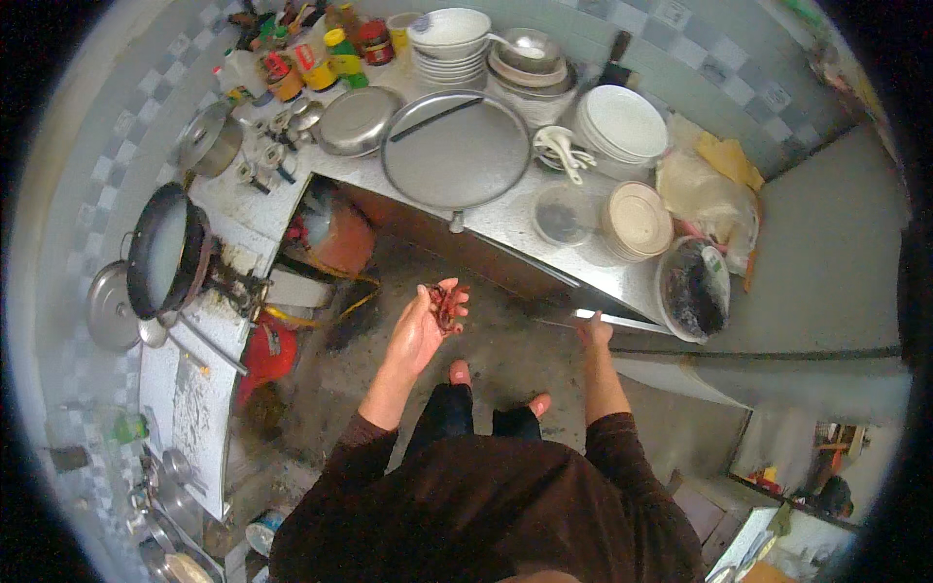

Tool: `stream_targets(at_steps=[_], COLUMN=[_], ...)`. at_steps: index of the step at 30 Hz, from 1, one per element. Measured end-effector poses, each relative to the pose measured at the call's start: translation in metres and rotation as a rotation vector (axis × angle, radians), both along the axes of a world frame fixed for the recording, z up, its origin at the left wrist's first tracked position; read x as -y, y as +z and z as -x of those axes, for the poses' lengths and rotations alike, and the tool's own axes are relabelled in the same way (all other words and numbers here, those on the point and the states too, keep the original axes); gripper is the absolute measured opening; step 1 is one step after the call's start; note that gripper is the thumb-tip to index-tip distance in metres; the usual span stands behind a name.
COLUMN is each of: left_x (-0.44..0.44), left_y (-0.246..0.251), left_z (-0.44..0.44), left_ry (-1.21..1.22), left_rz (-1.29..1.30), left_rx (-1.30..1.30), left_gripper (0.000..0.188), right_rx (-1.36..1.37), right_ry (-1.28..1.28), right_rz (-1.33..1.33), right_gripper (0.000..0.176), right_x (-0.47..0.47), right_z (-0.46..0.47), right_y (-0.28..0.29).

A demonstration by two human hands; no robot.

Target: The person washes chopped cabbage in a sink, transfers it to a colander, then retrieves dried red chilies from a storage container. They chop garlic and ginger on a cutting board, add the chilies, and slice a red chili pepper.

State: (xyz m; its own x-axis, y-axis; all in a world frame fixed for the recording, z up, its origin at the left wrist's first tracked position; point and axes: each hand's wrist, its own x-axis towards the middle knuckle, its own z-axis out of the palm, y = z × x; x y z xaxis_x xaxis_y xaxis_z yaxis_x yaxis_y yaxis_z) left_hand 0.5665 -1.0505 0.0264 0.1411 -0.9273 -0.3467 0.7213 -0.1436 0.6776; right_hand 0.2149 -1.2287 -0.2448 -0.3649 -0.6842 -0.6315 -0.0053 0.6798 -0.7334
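My left hand is palm up over the floor, fingers curled around several dark red strips that look like dried chilies. My right hand is at the pale metal edge of a cabinet door or drawer below the counter's right end, its fingers closed on that edge. Just above the right hand, a plastic bowl with dark contents sits at the counter corner. Part of the cabinet's inside shows as a dark gap; its contents are hidden.
On the counter are a round metal tray lid, stacked white plates, stacked bowls and a cleaver. Left are a wok on a burner and a pot. Beneath stands a reddish gas cylinder.
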Motion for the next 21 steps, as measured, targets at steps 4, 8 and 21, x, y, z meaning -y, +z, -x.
stream_targets(at_steps=[4,8,21], left_x=[-0.007,-0.007,-0.013], left_y=[0.010,0.006,-0.012], left_z=[-0.021,-0.027,-0.047], left_ry=[-0.008,-0.011,0.031], left_rz=[0.067,0.121,0.039], left_rx=[-0.054,-0.105,-0.032], left_gripper=[0.061,0.050,0.043], right_rx=[0.314,0.381,0.352], right_ry=[-0.286,-0.149,0.532], right_rz=[0.030,-0.033,-0.329], right_gripper=[0.030,0.020,0.031], right_x=[0.026,0.016,-0.173], right_z=[-0.003,0.006,-0.022], right_y=[-0.008,-0.019,0.045])
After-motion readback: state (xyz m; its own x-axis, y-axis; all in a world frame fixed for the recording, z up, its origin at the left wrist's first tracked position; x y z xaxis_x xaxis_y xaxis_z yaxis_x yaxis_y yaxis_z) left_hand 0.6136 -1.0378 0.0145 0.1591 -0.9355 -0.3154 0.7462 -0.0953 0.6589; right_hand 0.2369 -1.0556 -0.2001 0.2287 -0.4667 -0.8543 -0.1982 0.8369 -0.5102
